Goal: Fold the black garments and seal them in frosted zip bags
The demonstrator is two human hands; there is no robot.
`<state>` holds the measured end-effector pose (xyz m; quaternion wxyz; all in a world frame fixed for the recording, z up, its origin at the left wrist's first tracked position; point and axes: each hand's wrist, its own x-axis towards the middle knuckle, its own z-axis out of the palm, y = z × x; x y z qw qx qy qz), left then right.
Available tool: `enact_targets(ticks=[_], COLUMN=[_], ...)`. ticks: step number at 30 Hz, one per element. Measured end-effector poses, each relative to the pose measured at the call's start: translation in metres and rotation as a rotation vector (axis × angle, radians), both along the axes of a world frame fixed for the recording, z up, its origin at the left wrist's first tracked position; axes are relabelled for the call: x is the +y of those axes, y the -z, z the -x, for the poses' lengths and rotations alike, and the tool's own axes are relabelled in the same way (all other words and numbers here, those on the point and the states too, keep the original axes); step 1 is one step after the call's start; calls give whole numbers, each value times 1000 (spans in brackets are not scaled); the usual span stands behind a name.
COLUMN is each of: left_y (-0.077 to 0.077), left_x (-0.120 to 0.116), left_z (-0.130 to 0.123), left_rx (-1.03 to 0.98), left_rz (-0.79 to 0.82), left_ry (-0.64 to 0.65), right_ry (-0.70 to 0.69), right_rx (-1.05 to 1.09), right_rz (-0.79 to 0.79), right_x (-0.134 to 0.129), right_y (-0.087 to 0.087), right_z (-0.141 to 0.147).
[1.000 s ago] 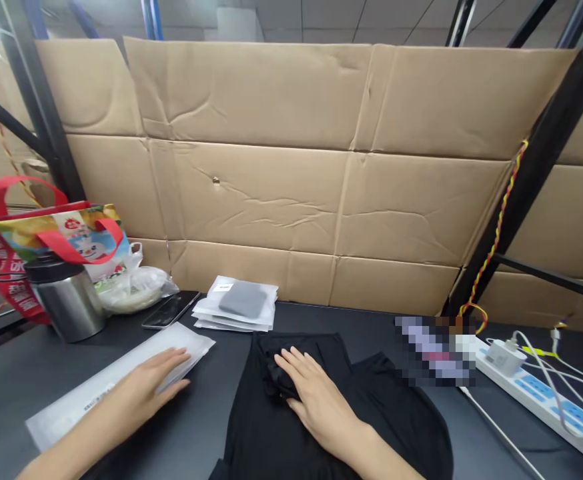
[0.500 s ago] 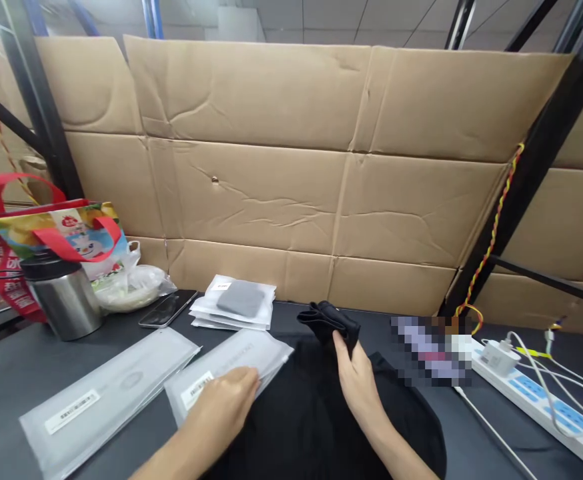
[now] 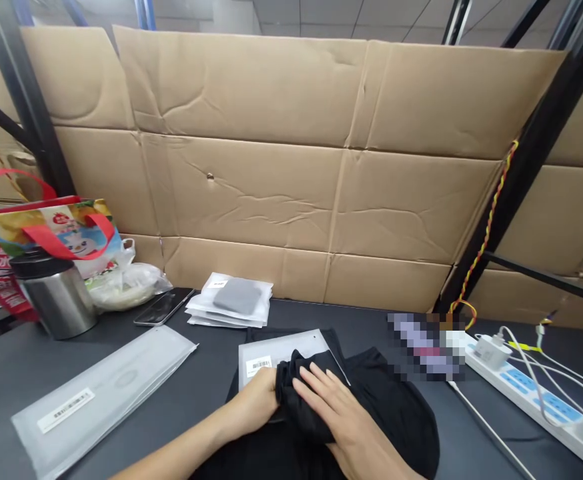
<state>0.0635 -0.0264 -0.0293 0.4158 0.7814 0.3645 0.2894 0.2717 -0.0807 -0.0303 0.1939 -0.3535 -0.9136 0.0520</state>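
Fingers of the left hand (image 3: 256, 400) are curled in where the bunched black cloth (image 3: 304, 407) meets the frosted pouch (image 3: 284, 350); their tips are hidden, and which of the two they pinch cannot be told. Those of the right hand (image 3: 346, 417) are extended, laid flat on the bunched cloth.

Dark, matte tabletop (image 3: 216, 383), backed by a creased cardboard panel (image 3: 251, 187) with straight fold lines and one small hole. Dark metal posts (image 3: 526, 173) slant at either side; pale ceiling panels (image 3: 316, 20) show above. A yellow-and-red twisted cable (image 3: 491, 213) follows the right post down to a white power strip (image 3: 541, 393) with pale blue socket faces.

Rear left: a brushed-steel cup (image 3: 61, 303) with a black lid, before a glossy printed bag (image 3: 76, 230) with red handles; beside them, a crumpled translucent plastic bag (image 3: 131, 283), a dark phone (image 3: 164, 307) and a stack of flat white packets (image 3: 231, 303). A labelled, rectangular translucent packet (image 3: 106, 400) lies at front left.

Bunched cloth: soft, thick-folded, lying partly over the pouch, near front centre. The pouch bears a white barcode label and rests upon a wider spread of smooth black fabric (image 3: 396, 400) with a rounded right edge.
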Motion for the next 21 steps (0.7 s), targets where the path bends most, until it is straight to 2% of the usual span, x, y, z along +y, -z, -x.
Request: enact_targets(ticks=[4,7,10,12,14,17,21], left_y=[1,1,1,0,-2,-8,-19], left_x=[9,13,6,-3,-9,-10,-6], left_z=[-2,-6,-13,-16,-16,-12,-8], left_rx=[-38,-53,-43,-22,17,84,171], left_rz=[-25,-75,-147,-223,-310,-397,-434], left_ry=[-60,-145,-178,-153,-113,-106,-123], right_ry=[-72,-89,65,182,234,202,120], right_rx=[-145,-186,-192,-196,-196,-176,-167], right_rz=[-66,-34,71,128,143,72,-52], right_x=[-2,-4,-7,-8,-6,-1,4], right_y=[6,11,11,10,10,11,7], right_z=[-5,-4,6,17,28,40,43])
